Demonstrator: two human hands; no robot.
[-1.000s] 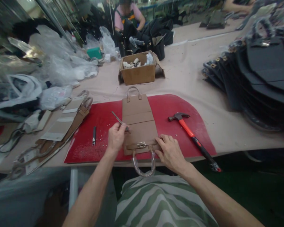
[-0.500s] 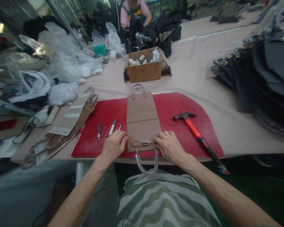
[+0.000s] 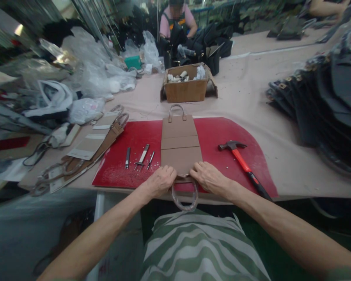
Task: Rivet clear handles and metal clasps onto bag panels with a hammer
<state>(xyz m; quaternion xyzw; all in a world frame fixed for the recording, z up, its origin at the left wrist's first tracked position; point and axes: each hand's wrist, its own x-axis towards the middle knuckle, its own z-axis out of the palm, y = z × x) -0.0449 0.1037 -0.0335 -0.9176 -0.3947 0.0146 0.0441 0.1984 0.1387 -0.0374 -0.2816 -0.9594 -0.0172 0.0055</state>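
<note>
A flat tan handbag panel [image 3: 181,142] lies on the red mat [image 3: 143,132], one handle at its far end and a plastic-wrapped handle [image 3: 185,207] hanging over the near edge. My left hand [image 3: 163,178] grips its near left corner, fingers curled. At the near right corner my right hand [image 3: 207,175] pinches the panel the same way. Between the hands the near edge is tilted, so the metal clasp hardly shows. Left of the panel are a pronged punch [image 3: 142,156], a slim metal tool [image 3: 151,160] and a short dark tool [image 3: 127,158]. A red-handled claw hammer [image 3: 241,160] rests at the right.
More tan bag pieces [image 3: 90,144] are piled left of the mat. Beyond the panel stands a cardboard box [image 3: 185,90] of small items. Stacked dark bag pieces [image 3: 312,101] fill the right side. A person [image 3: 190,19] sits across the table among black bags.
My left hand has moved right onto the panel's corner. The near edge has tipped, turning the clasp mostly out of sight. My right hand stays at its corner; the camera view has shifted slightly.
</note>
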